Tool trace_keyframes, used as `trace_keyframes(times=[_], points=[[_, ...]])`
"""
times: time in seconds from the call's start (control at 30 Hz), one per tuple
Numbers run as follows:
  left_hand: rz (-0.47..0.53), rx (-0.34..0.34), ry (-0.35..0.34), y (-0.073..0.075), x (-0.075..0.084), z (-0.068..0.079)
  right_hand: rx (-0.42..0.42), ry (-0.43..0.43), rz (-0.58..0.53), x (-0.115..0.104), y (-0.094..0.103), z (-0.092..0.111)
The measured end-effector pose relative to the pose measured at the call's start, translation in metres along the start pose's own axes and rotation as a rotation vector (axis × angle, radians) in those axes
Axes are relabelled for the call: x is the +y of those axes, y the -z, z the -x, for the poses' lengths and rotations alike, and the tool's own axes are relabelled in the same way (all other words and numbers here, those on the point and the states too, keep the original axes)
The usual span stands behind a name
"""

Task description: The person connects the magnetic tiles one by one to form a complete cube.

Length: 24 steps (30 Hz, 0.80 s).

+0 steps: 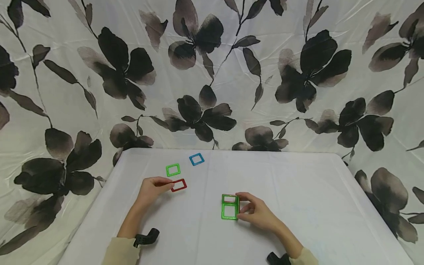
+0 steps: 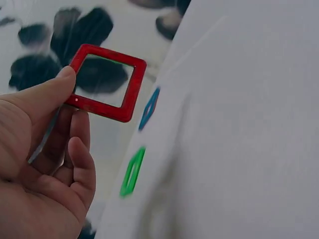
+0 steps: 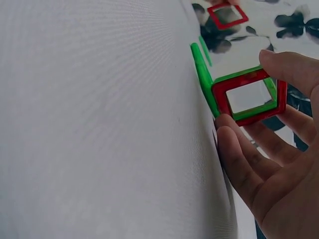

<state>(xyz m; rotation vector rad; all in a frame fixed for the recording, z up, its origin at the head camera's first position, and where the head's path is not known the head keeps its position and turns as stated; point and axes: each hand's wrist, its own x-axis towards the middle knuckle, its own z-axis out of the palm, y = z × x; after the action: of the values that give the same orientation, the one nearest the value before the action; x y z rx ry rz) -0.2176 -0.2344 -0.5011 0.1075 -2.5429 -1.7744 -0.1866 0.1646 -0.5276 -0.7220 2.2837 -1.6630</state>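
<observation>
My left hand (image 1: 149, 190) pinches a red square magnetic tile (image 1: 180, 189) by one edge between thumb and fingers. In the left wrist view this red tile (image 2: 99, 107) is an open frame, held up off the table. My right hand (image 1: 260, 213) grips a small joined structure of green tiles (image 1: 223, 211) on the table. In the right wrist view a red tile (image 3: 221, 99) stands upright within that grip, with a green one against it. A further green tile (image 3: 203, 79) lies low at its side. The fingers hide part of the structure.
A loose green tile (image 1: 173, 175) lies just beyond the left hand, and a blue tile (image 1: 202, 157) lies farther back to its right. The white table (image 1: 298, 184) ends at a floral cloth (image 1: 258, 92). Each wrist wears a black mount (image 1: 147, 237).
</observation>
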Motion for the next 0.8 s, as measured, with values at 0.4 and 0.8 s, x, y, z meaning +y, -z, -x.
trace_keyframes(times=[0.4,0.8], points=[[0.082,-0.254,-0.144,-0.059,0.031,0.025,0.000,0.033,-0.003,-0.006,-0.003,-0.006],[0.123,-0.404,-0.229,-0.095,0.066,0.053,-0.019,0.012,-0.016,-0.023,-0.004,-0.006]])
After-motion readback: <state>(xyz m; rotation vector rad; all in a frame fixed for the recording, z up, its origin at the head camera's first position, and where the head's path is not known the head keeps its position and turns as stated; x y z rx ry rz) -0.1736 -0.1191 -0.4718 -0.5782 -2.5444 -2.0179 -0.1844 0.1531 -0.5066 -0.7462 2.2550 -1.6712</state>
